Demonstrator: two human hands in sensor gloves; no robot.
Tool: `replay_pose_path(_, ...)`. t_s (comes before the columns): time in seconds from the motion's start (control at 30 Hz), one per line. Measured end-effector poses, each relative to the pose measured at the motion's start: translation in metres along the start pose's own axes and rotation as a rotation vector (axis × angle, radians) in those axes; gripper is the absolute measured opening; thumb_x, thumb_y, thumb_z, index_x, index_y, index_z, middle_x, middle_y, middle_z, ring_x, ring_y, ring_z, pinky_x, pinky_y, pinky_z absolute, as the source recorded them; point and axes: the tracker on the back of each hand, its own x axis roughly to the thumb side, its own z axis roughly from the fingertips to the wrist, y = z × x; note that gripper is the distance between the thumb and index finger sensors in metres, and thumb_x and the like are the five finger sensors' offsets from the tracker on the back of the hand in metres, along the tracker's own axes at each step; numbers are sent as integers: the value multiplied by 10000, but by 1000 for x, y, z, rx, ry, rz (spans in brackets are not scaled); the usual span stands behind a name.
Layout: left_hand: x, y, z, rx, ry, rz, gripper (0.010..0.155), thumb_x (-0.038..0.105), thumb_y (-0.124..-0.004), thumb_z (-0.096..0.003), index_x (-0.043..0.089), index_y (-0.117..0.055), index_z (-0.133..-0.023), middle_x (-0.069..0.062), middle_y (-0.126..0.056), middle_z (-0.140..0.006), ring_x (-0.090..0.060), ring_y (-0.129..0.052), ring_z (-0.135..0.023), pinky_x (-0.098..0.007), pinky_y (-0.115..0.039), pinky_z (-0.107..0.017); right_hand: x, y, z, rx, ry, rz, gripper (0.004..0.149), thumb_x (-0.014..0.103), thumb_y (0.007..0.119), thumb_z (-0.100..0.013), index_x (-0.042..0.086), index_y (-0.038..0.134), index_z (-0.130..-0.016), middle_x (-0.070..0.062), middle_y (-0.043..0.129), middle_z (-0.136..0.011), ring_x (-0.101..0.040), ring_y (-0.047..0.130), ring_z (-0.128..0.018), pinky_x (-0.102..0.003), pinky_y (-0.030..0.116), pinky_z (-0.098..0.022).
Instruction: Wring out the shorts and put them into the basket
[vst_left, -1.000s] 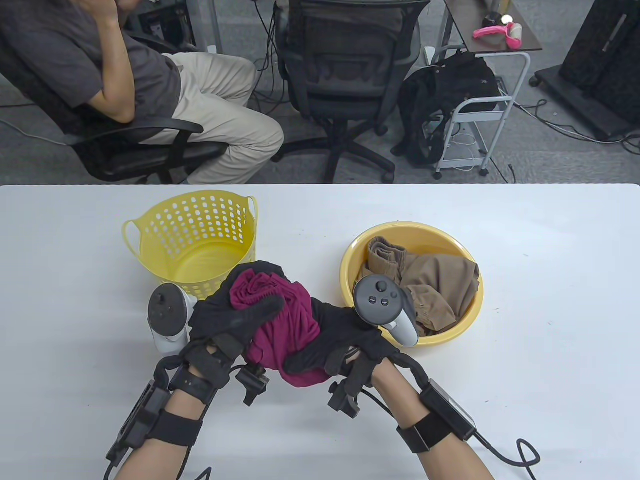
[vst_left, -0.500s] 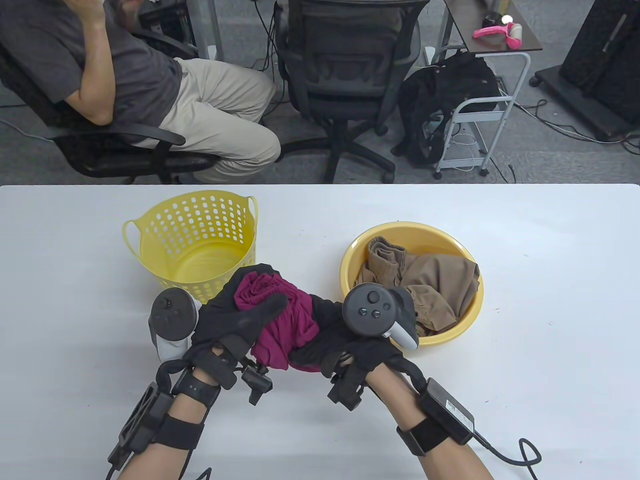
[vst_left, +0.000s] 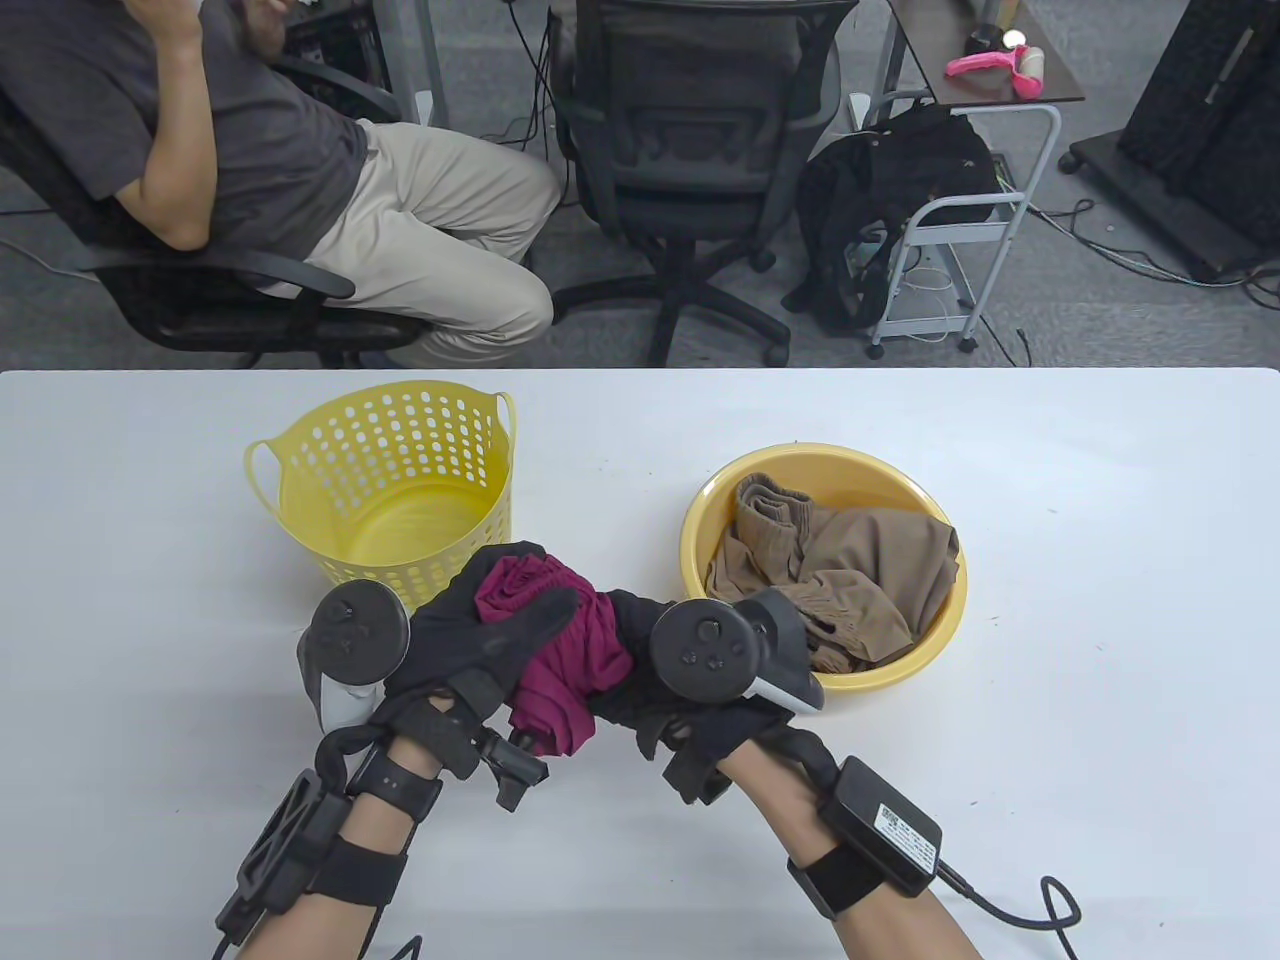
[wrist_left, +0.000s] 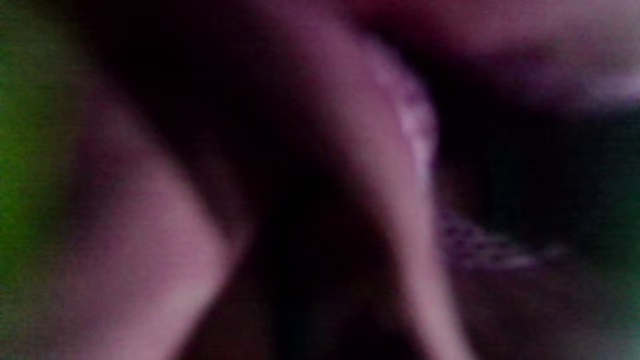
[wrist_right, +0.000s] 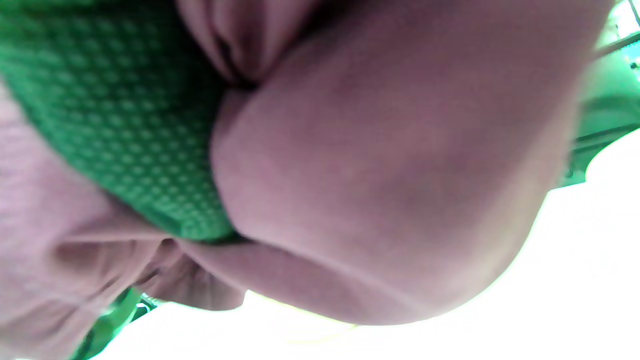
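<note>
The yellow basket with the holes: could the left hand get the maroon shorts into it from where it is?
Probably yes. The perforated yellow basket stands just beyond the left hand, open-topped and empty, nothing between. The right hand also grips the maroon shorts.

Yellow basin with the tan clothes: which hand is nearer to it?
Right. The right hand sits at the basin's near rim; the left hand is farther, by the basket.

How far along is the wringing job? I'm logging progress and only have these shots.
Done: the maroon shorts are out of the yellow basin and bunched up. In hand: the left hand and right hand both grip them above the table, mid-wring. Left: the perforated basket holds nothing yet, and tan clothing lies in the basin.
</note>
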Motion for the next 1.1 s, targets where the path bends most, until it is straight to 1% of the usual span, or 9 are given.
replay_pose_path(0.07,-1,-1,0,-2,12,-5,604,626,-863,-537,234,-678,-958,-161,-878,-884,-367,-1021,-674,-597,-798,-545,1,1,0,0,-6,13,743,402,1103,-265,108,732,-837,28,908,-556,-149,926,-248,-364,832,-301)
replay_pose_path(0.3,-2,-3,0,2,53,-53,588,634,-842,-554,202,-712,-932,-164,-926,-808,-335,-1064,-582,-569,-839,-488,8,1,3,-43,-55,163,725,402,1102,-265,109,744,-823,32,911,-542,-144,925,-234,-366,834,-300)
replay_pose_path(0.6,-5,-6,-1,10,129,-110,561,626,-824,-575,157,-772,-878,-170,-988,-684,-285,-1111,-429,-526,-896,-390,22,6,11,-148,-170,427,696,410,1096,-266,111,762,-798,44,916,-516,-129,924,-217,-362,841,-291)
replay_pose_path(0.77,-5,-6,-1,11,179,-134,554,618,-817,-584,131,-803,-848,-174,-1017,-613,-265,-1126,-337,-499,-921,-329,30,8,13,-182,-242,568,681,413,1090,-281,109,762,-794,46,913,-513,-121,924,-217,-359,843,-291)
replay_pose_path(0.83,-6,-6,-1,10,201,-131,564,611,-816,-588,106,-814,-839,-179,-1024,-587,-251,-1129,-307,-491,-927,-307,33,9,14,-194,-268,623,679,413,1086,-291,106,756,-798,47,910,-516,-117,923,-221,-358,843,-293)
replay_pose_path(0.97,-8,-7,-1,-10,252,-111,544,598,-819,-590,100,-837,-808,-183,-1035,-530,-238,-1124,-230,-479,-932,-261,39,10,15,-207,-311,710,666,402,1077,-310,101,747,-804,47,902,-520,-113,921,-227,-359,842,-297)
replay_pose_path(1.1,-8,-8,-1,-28,291,-115,543,590,-815,-593,85,-851,-789,-184,-1043,-497,-229,-1122,-194,-469,-936,-230,43,12,18,-230,-353,792,655,389,1070,-327,100,736,-810,49,896,-523,-110,918,-235,-360,841,-302)
